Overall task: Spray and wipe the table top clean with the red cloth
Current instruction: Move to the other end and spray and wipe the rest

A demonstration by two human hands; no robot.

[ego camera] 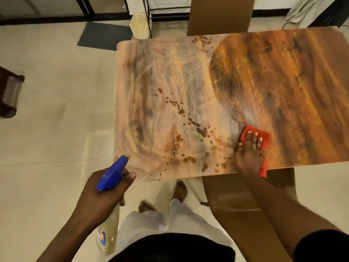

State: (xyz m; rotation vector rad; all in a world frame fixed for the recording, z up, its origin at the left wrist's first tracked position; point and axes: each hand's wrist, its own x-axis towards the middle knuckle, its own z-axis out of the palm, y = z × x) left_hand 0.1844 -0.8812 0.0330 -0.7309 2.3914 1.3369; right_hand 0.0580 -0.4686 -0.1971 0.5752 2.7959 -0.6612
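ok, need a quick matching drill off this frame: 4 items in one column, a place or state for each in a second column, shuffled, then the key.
Items
1. spray bottle
2. red cloth
3. droplets
4. dark mat

Places or states
A. scattered over the hazy left part of the table top
B. on the floor beyond the table's far left corner
C. pressed flat on the table under the right hand
D. gripped in the left hand, off the table's near edge, nozzle towards the table

Pairs: 1-D, 2-C, 3-A, 4-B
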